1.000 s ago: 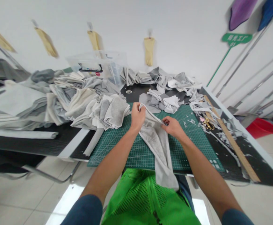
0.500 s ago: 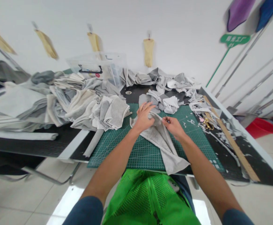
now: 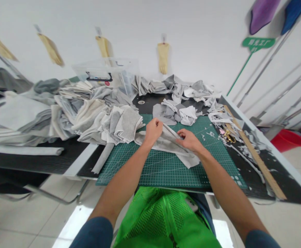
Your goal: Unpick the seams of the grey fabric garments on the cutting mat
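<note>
A light grey cloth [image 3: 172,143] lies partly raised over the green cutting mat [image 3: 163,172]. My left hand [image 3: 154,130] is closed in a fist on the cloth's upper left edge. On the right, my right hand [image 3: 187,139] pinches the same cloth's edge between thumb and fingers, with the upper edge stretched between both hands. The cloth's lower right corner hangs down toward the front of the mat. Just beyond my hands sits a small heap of grey and white cloth pieces [image 3: 165,113].
Piled grey cloths [image 3: 96,117] cover the left side. A clear plastic box [image 3: 124,74] stands behind them. On the right lie a wooden ruler [image 3: 256,155], gold-handled scissors [image 3: 228,136] and fabric scraps [image 3: 250,151]. A red bucket [image 3: 287,140] is on the floor.
My left hand has gone from spread fingers to a closed grip. The cloth has been pulled up and back from the mat's front edge and now stretches more sideways.
</note>
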A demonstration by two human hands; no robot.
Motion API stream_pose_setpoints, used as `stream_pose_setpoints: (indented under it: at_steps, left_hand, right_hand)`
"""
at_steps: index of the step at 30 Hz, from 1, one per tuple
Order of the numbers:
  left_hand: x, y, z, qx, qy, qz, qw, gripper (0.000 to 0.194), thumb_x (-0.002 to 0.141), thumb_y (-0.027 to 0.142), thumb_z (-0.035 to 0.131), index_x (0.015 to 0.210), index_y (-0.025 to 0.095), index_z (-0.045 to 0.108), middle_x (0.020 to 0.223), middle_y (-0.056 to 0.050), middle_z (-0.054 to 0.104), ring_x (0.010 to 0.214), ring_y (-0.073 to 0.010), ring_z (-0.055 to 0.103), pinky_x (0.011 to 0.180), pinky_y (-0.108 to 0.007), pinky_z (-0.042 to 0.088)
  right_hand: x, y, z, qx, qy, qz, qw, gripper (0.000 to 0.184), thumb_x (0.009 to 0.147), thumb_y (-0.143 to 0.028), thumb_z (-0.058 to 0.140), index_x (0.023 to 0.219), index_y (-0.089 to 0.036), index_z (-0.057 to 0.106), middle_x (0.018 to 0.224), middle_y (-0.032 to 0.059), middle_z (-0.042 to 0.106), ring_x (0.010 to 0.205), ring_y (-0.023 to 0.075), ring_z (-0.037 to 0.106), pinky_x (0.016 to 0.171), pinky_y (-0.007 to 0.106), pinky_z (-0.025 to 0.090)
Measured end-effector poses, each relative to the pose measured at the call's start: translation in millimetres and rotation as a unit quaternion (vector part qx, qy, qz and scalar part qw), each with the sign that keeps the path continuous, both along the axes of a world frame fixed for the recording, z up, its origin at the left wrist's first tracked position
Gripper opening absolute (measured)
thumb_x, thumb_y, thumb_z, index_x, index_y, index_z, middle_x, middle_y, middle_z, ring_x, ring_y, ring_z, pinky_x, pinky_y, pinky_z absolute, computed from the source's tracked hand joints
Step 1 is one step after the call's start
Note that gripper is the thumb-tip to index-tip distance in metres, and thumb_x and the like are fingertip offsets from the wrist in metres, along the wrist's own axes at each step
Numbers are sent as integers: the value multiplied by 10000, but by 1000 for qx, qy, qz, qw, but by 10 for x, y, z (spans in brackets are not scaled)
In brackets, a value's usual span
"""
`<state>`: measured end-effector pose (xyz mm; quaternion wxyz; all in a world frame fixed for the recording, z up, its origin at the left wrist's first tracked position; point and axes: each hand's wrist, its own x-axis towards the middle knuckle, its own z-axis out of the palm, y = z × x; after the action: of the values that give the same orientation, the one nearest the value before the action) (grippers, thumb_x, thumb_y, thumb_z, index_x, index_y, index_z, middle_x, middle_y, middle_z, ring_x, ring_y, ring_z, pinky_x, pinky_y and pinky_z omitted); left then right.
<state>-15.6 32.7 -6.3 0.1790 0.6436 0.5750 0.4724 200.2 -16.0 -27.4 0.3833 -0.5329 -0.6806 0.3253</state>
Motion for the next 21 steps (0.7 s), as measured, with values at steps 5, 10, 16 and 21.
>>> stream_pose_setpoints:
  at_steps: [5, 10, 16, 21]
  left_hand:
    - [1, 4, -26, 2, 72, -6, 997, 96, 787, 172, 585, 796, 201, 676, 875, -84, 748, 910, -260, 667, 896, -389, 500]
    - [166, -143, -7, 113, 71, -204, 970, 448, 691, 96, 622, 1116, 190, 725, 1223, -83, 748, 1201, -252, 634, 1110, -391, 454]
    - [240, -236, 3, 15, 39, -227, 973, 159, 811, 251, 605, 901, 185, 717, 790, -4, 704, 751, -171, 616, 722, -284, 479]
    - [127, -145, 51, 3, -40, -69, 997, 177, 829, 286, 569, 684, 189, 601, 657, 13, 606, 665, -153, 541, 622, -270, 375]
  right_hand:
    - [54, 25, 34, -1, 68, -74, 995, 268, 738, -392, 726, 914, -196, 674, 770, -4, 641, 708, 169, 549, 663, 295, 395]
    - [7, -33, 103, 10, 117, -3, 993, 345, 849, -530, 684, 829, -185, 680, 710, -15, 587, 676, 150, 481, 641, 289, 354]
    - [-5, -64, 136, 22, 97, 4, 995, 363, 841, -550, 699, 854, -188, 679, 700, -19, 573, 661, 147, 464, 615, 287, 331]
    - [49, -60, 169, 11, 76, 3, 997, 353, 733, -445, 797, 941, -192, 666, 776, -17, 618, 696, 149, 501, 639, 280, 366]
